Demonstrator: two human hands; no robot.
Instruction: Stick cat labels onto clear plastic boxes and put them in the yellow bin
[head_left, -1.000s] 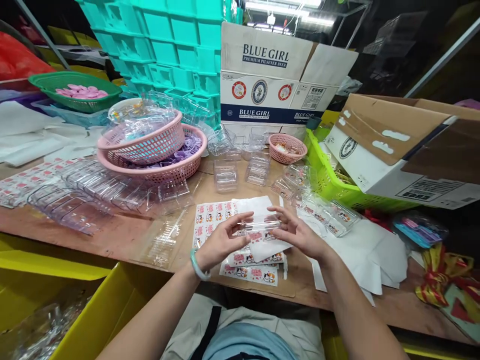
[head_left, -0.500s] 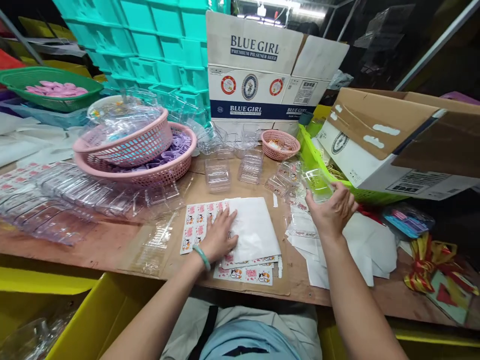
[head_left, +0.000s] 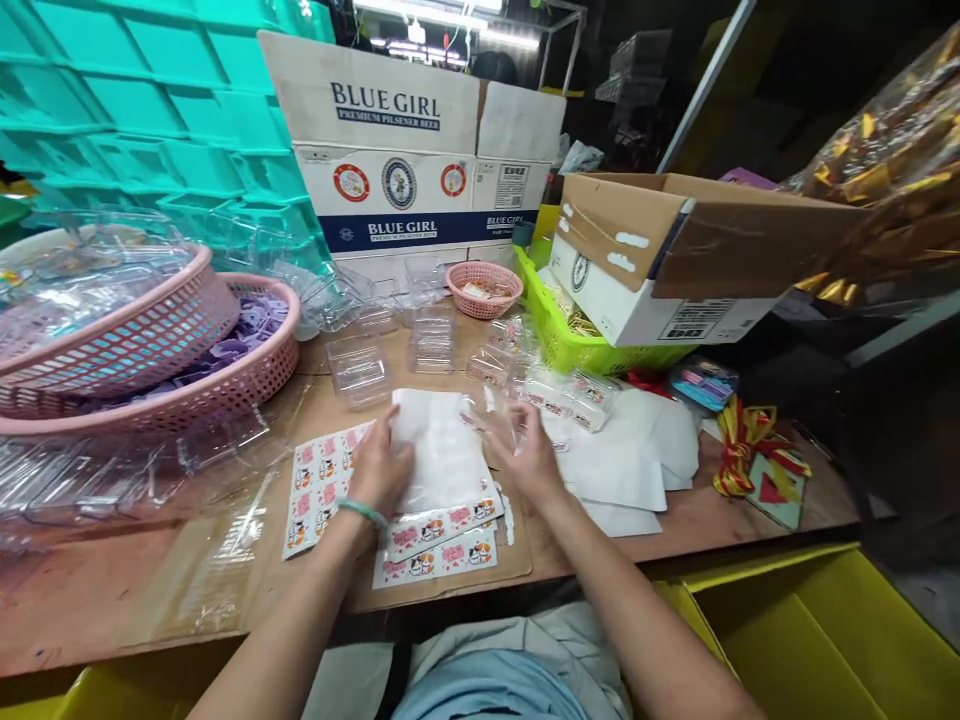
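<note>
- The left hand (head_left: 381,468) is half closed, fingers bent down at the left edge of a white paper sheet (head_left: 439,455); whether the paper is gripped cannot be told.
- The right hand (head_left: 529,460) is partly curled, and a thin clear plastic box (head_left: 491,415), blurred, is held at its fingertips, above the sheet's right edge.
- Under and around the paper, white sticker sheets printed with cats and pink lettering (head_left: 300,510) are spread on a flat brown cardboard mat (head_left: 516,565).
- Clear plastic boxes with cat stickers (head_left: 589,400) are grouped beyond the right hand, beside loose white paper (head_left: 615,465).
- Stacked clear plastic trays (head_left: 358,370) are set beyond the mat's papers.
- The reddish-brown wooden table (head_left: 67,600) is bounded in front by its edge, crossed by both forearms; bare wood is seen at front left and front right.
- The left side is blocked by nested pink mesh baskets (head_left: 259,375), the far right by a lime-green basket (head_left: 559,340) and an open brown-and-white carton (head_left: 626,265).
- Behind, turquoise crates (head_left: 180,95) are stacked under bright ceiling lights.
</note>
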